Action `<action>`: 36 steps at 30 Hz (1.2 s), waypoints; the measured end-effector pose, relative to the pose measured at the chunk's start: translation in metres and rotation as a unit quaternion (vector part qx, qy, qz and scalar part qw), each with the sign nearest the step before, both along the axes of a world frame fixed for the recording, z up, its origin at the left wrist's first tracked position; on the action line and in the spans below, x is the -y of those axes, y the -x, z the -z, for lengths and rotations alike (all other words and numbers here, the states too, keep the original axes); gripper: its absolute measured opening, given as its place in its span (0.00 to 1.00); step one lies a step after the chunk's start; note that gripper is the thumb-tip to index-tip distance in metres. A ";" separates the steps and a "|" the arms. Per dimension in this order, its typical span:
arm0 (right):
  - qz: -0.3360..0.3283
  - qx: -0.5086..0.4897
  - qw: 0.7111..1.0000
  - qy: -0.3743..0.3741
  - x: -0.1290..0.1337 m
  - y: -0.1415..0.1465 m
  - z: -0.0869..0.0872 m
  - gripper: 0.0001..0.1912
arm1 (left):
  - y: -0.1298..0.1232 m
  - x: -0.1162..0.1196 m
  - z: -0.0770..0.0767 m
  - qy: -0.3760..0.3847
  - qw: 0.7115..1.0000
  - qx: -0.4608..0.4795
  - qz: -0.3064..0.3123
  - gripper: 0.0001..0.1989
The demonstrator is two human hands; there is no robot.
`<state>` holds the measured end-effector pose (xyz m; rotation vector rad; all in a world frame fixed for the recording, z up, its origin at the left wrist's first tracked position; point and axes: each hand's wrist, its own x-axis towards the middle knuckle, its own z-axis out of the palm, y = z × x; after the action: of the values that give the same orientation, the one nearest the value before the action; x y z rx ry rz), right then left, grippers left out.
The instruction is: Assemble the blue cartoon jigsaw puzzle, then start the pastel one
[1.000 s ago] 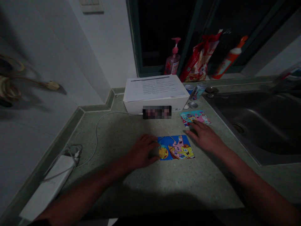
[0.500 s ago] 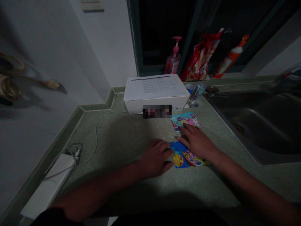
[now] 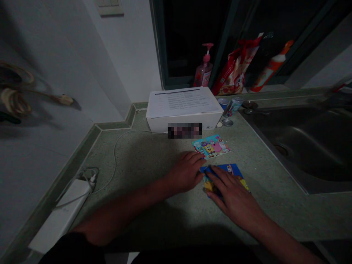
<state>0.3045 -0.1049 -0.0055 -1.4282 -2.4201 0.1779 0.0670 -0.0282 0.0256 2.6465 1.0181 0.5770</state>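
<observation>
The right hand [image 3: 235,198] is pressing its open fingers [image 3: 220,179] on the blue cartoon card [image 3: 231,169] while the unclenched left hand [image 3: 185,172] is resting just beside it.

Blue card [image 3: 229,169] hidden under right hand [image 3: 233,200]

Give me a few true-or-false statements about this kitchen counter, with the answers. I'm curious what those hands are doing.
1. The right hand rests on a blue SpongeBob card. True.
2. The left hand grips a drink can. False: it lies open on the speckled countertop, beside a second SpongeBob card; the can stands beside the white box.
3. A pink pump bottle stands behind the white box. True.
4. The stainless steel sink is left of the cards. False: it is to their right.
</observation>
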 end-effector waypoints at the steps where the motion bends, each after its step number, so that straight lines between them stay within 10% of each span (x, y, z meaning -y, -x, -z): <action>1: -0.004 -0.003 1.000 -0.001 0.009 -0.002 0.005 0.30 | -0.006 -0.005 -0.001 -0.002 1.000 -0.011 0.000 0.21; 18: 0.061 -0.002 0.998 -0.027 0.032 -0.063 0.031 0.39 | -0.005 -0.018 0.018 0.013 0.995 -0.100 0.001 0.27; 36: 0.031 0.002 0.999 0.015 -0.089 -0.102 0.013 0.28 | 0.065 0.036 0.021 0.015 0.996 -0.081 -0.017 0.27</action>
<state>0.4060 -0.0158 -0.0181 -1.5171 -2.3827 0.1977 0.0019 -0.0638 0.0047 2.6888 1.1103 0.3555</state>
